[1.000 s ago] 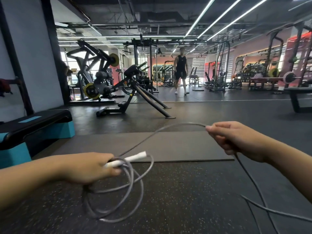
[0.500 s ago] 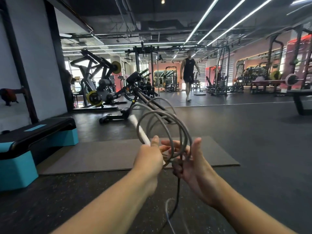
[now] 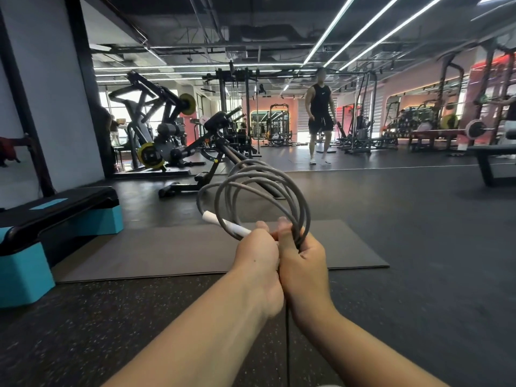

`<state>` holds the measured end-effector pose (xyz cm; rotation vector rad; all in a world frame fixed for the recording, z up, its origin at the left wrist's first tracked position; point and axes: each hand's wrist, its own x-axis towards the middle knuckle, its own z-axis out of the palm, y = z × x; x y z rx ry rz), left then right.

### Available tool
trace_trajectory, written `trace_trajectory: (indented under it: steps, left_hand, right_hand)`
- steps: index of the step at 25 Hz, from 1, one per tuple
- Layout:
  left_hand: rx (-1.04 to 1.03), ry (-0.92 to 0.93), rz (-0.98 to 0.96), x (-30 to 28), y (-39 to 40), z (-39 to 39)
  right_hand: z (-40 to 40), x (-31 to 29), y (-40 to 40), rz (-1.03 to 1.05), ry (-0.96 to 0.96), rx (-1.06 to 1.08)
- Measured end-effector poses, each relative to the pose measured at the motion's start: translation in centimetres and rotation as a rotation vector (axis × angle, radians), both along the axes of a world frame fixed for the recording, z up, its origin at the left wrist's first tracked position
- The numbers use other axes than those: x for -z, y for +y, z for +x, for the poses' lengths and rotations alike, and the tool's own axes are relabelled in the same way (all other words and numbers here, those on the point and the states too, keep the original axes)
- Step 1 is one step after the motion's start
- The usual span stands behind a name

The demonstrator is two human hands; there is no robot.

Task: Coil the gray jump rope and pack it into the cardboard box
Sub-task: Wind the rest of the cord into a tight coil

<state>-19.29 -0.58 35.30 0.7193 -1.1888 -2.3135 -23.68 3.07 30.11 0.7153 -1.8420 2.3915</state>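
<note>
The gray jump rope [image 3: 300, 202] stands up in several loops above my two hands, held out in front of me over the gym floor. Its white handle [image 3: 223, 223] sticks out to the upper left of my left hand [image 3: 258, 255], which grips the handle and the loops' base. Pressed against it, my right hand [image 3: 303, 263] closes on the same bundle of loops. A loose strand of rope [image 3: 287, 344] hangs straight down between my wrists. No cardboard box shows in the head view.
A gray floor mat [image 3: 167, 252] lies under and beyond my hands. A black and teal step platform [image 3: 55, 219] sits at the left. Weight machines [image 3: 167, 135] stand behind, a bench [image 3: 491, 160] at the right, and a person in black [image 3: 321, 115] stands in the distance.
My hands came together from wide apart. The rope, hanging loosely below my left hand a second ago, now stands in upright loops, and my right hand has closed on them.
</note>
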Motion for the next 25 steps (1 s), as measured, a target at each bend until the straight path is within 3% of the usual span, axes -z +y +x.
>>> trace_trajectory:
  steps: [5,9,11,12,14,15,16,17,18,21,23,25]
  left_hand:
    - [0.04,-0.045,0.019,1.6,-0.1,1.2]
    - [0.045,-0.177,-0.058,1.5,-0.3,2.6]
    - [-0.113,-0.277,-0.183,1.6,-1.4,3.1]
    - [-0.288,-0.343,-0.403,1.7,-2.3,3.4]
    - [-0.504,-0.35,-1.295,2.0,-4.0,4.1]
    - [-0.498,-0.315,-1.792,1.7,-4.6,4.2]
    - [-0.405,-0.299,-2.156,0.8,-4.9,3.9]
    - [-0.254,-0.299,-2.322,-0.2,-5.2,3.6]
    - [-0.055,-0.338,-2.262,-1.0,-5.5,3.2]
    - [0.422,-0.343,-1.694,-1.7,-7.0,2.4]
    - [0.511,-0.263,-1.485,-0.6,-7.6,2.4]
    - [0.441,-0.155,-1.347,0.2,-7.1,2.3]
  right_hand:
    - [-0.1,0.5,0.0,0.325,0.141,0.168]
    - [-1.2,1.4,-0.2,0.29,0.087,0.075]
    - [-2.1,0.6,0.5,0.433,0.191,0.1]
    - [-2.6,-0.1,0.9,0.518,0.271,0.122]
    - [-3.2,-1.8,1.8,0.66,0.439,0.167]
    - [-3.3,-2.6,2.1,0.728,0.516,0.192]
    - [-3.3,-3.3,2.2,0.791,0.575,0.215]
    - [-3.3,-3.8,2.3,0.838,0.615,0.225]
    - [-3.2,-4.3,2.4,0.867,0.64,0.222]
    - [-3.1,-5.6,3.1,0.89,0.668,0.157]
    - [-2.8,-6.0,3.6,0.896,0.664,0.07]
    - [-3.0,-6.4,3.8,0.861,0.646,-0.023]
